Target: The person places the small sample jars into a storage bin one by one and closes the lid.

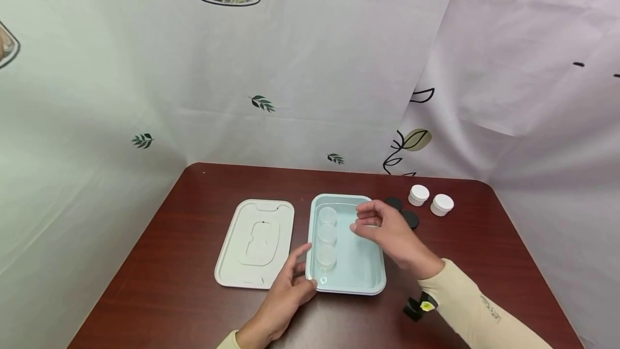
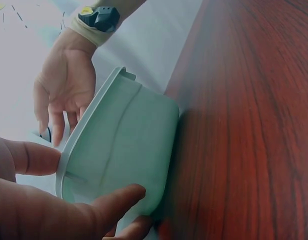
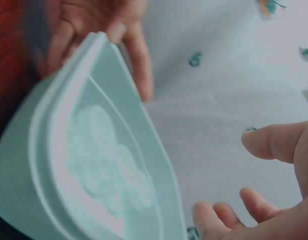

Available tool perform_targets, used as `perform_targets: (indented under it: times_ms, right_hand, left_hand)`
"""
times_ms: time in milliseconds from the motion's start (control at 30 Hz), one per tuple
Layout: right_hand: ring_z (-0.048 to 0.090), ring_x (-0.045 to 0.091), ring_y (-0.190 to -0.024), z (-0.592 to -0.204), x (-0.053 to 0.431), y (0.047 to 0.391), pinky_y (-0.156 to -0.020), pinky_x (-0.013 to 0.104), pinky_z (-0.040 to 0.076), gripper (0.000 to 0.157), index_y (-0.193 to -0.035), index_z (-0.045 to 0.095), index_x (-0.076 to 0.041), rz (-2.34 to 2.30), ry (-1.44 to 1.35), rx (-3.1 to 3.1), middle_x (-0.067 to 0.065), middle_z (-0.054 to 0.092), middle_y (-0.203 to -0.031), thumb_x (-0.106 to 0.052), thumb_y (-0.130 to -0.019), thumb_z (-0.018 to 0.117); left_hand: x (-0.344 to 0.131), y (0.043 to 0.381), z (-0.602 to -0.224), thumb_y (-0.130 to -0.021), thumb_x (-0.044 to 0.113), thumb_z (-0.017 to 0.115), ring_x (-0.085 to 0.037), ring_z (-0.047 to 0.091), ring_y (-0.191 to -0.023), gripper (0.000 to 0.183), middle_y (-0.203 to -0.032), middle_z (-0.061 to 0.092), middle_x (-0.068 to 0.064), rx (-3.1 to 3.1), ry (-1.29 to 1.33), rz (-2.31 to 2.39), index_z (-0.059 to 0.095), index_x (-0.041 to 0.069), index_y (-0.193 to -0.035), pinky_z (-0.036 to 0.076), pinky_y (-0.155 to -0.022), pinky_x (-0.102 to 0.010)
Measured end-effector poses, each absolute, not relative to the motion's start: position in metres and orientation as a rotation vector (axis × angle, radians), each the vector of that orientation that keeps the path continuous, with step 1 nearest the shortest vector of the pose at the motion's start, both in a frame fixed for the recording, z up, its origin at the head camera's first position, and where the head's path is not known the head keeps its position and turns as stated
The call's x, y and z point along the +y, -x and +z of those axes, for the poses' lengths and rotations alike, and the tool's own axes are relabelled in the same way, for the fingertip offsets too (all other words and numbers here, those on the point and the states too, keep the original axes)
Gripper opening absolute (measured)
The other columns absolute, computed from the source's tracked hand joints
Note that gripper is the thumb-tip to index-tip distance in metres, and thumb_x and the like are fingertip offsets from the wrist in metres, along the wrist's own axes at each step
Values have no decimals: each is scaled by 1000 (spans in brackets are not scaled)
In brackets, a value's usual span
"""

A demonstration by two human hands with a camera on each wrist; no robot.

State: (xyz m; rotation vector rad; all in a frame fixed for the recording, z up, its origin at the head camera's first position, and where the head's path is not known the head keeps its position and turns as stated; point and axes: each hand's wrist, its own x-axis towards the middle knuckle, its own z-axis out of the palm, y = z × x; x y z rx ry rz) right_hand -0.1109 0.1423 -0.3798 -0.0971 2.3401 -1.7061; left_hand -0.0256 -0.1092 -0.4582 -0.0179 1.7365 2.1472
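A light blue plastic container stands on the table, with three small translucent round tubs in a row along its left inner side. My left hand holds the container's near left corner, thumb at the rim and fingers along the outer wall. Over the container's right side hovers my right hand, its fingers loosely bent and nothing between them. The right wrist view shows those fingers apart from the thumb, beside the tilted-looking rim.
A white lid lies left of the container. To the right are black discs, partly behind the right hand, and two white lidded jars near the back edge of the dark red wooden table. Printed white cloth hangs behind.
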Motion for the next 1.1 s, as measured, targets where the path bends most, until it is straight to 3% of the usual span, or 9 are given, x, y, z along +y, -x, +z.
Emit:
perform_targets:
  times_ms: [233, 367, 500, 733, 933, 1100]
  right_hand:
    - [66, 7, -108, -370, 180, 119, -91, 18, 54, 52, -141, 53, 5, -1850, 60, 2362, 21, 62, -134, -15, -98, 75]
    - [66, -2, -107, -373, 206, 124, -93, 13, 53, 51, -142, 52, 3, -1906, 26, 2393, 3, 65, -127, -17, -101, 73]
    - [67, -2, -106, -379, 234, 130, -92, 13, 54, 47, -140, 54, -2, -1982, -46, 2395, -10, 67, -119, -21, -101, 73]
    - [70, -3, -95, -393, 284, 147, -83, 13, 57, 30, -123, 60, -16, -2268, -218, 2216, -16, 71, -105, -14, -98, 76]
    - [70, -6, -90, -412, 314, 161, -81, 12, 57, 33, -120, 60, -16, -2322, -414, 2212, -15, 69, -100, -14, -94, 80]
    - [62, -11, -93, -428, 329, 167, -81, 7, 52, 51, -140, 57, -10, -1983, -553, 2507, -14, 61, -111, -29, -97, 78]
  left_hand:
    - [-110, 26, -458, -95, 0, 59, -24, 61, -116, 80, -146, 46, -28, 1751, 20, 2139, 29, 20, -166, 56, -95, -34]
    - [-110, 26, -458, -95, 1, 58, -24, 62, -116, 80, -146, 46, -27, 1751, 28, 2131, 28, 20, -166, 56, -95, -34]
    - [-110, 25, -457, -96, 2, 58, -25, 61, -116, 80, -145, 45, -27, 1749, 33, 2120, 27, 20, -167, 56, -96, -35]
    - [-111, 24, -457, -96, 3, 59, -25, 61, -116, 80, -145, 46, -26, 1756, 39, 2112, 27, 20, -167, 56, -98, -38]
    - [-111, 23, -457, -96, 2, 59, -25, 60, -115, 80, -144, 46, -26, 1761, 42, 2115, 28, 20, -167, 56, -98, -39]
    - [-111, 23, -456, -95, 2, 60, -25, 60, -114, 80, -143, 47, -26, 1762, 45, 2116, 29, 21, -166, 56, -97, -38]
